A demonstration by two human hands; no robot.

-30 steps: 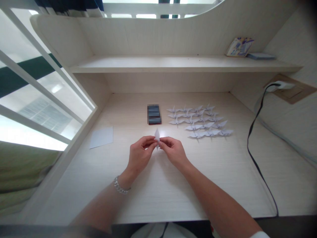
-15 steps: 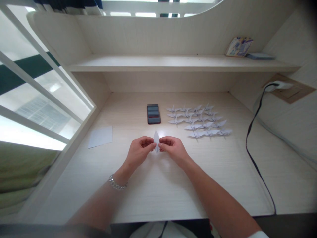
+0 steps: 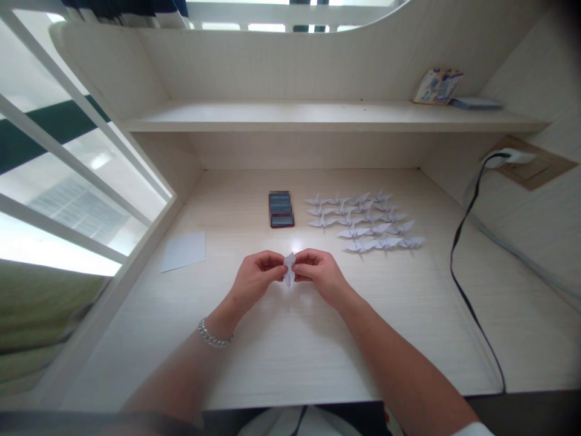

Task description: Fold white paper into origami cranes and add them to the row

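Between my two hands is a small piece of folded white paper (image 3: 289,277), narrow and pointed at top and bottom. My left hand (image 3: 259,272) pinches its left edge between thumb and fingers. On the opposite edge, my right hand (image 3: 318,270) pinches it the same way. The fingertips partly cover the paper's sides. Beyond the right hand, several white paper cranes (image 3: 363,219) stand in rows on the desk. A flat sheet of white paper (image 3: 184,251) lies to the left of my left hand.
A dark phone-like rectangle (image 3: 281,209), its face blurred, lies behind my hands. A black cable (image 3: 459,284) runs from the wall socket (image 3: 535,162) down the desk's right side. Above the desk, a shelf (image 3: 272,112) carries a small patterned box (image 3: 438,86) and a flat item.
The folded paper's upper point has come down and the piece looks shorter, its folds shifted between my fingertips. Both hands stay almost in place.
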